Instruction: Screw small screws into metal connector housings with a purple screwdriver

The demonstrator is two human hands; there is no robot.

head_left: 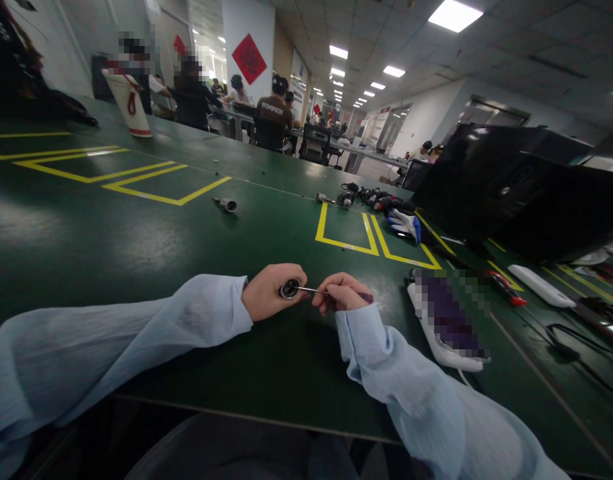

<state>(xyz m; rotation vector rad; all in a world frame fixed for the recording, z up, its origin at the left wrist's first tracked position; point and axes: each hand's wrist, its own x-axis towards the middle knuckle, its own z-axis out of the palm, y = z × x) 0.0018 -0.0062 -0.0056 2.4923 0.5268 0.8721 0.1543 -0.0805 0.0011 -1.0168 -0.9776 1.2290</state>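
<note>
My left hand [272,290] is closed around a round metal connector [289,289], its dark open end turned toward me. My right hand [343,293] grips a thin screwdriver [313,290], whose dark handle shows partly behind the fingers. The slim shaft runs leftward to the connector's side; whether its tip touches a screw cannot be made out. Both hands are held low over the near part of the green table [201,373]. Farther off lies a cone-shaped metal shell [226,205] on its side, its wide mouth facing right.
A phone [449,313] rests on a white device [431,340] at right. Beyond are a blue-white glove [405,225], cabled connectors [347,198] and a red-black tool [506,288]. A paper cup [130,103] stands far left. Black cases [526,187] stand at right. People sit in the background.
</note>
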